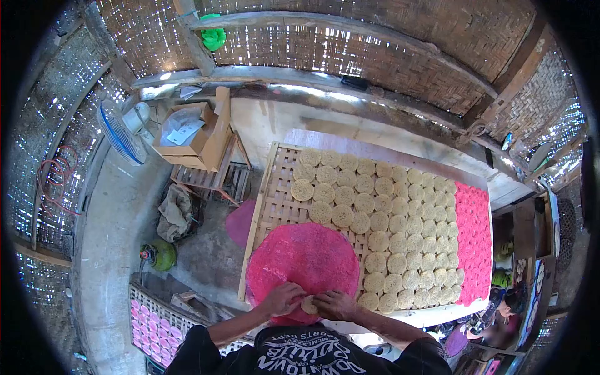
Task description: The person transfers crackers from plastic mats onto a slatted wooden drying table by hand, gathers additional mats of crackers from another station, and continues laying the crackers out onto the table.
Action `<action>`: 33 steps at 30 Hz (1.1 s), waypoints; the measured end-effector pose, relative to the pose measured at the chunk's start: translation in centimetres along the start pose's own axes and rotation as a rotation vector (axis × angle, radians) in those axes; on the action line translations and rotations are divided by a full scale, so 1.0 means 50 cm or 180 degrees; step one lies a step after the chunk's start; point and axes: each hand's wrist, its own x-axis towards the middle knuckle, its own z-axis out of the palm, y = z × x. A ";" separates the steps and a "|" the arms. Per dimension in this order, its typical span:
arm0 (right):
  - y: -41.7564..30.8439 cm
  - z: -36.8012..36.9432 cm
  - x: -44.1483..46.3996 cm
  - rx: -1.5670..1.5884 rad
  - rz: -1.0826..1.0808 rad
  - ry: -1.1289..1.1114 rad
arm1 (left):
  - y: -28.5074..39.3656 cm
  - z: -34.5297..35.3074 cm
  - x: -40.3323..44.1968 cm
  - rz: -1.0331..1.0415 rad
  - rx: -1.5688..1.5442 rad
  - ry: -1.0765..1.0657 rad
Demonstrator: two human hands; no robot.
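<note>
A large round pink mass [303, 256] with a rough, glossy surface lies in front of me, over the near left part of the slatted bamboo rack. At its near edge a small round beige noodle-like disc [309, 305] sits between my hands. My right hand [335, 305] has its fingers closed on the disc's right side. From the left, my left hand [284, 300] reaches in with fingers bent against the pink edge, close to the disc; what its fingertips grip is hidden. Rows of similar beige discs [380, 222] cover much of the rack.
Pink discs [473, 244] fill the rack's right end. Bare slats [275, 181] show at its left. A cardboard box [194, 137] stands on a wooden stand, beside a fan [122, 134]. A green gas cylinder [162, 255] is on the left floor. Another person [494, 315] is at lower right.
</note>
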 end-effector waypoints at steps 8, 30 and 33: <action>0.029 -0.045 0.057 0.1470 0.1005 -0.0292 | 0.028 0.004 -0.002 -0.0191 0.0516 -0.0070; 0.170 -0.021 0.160 0.3769 0.2490 0.1175 | 0.013 0.019 -0.034 -0.0399 0.0158 0.0215; 0.224 -0.045 0.247 0.3502 0.2272 0.1438 | 0.038 -0.034 0.045 -0.1774 -0.0891 0.0199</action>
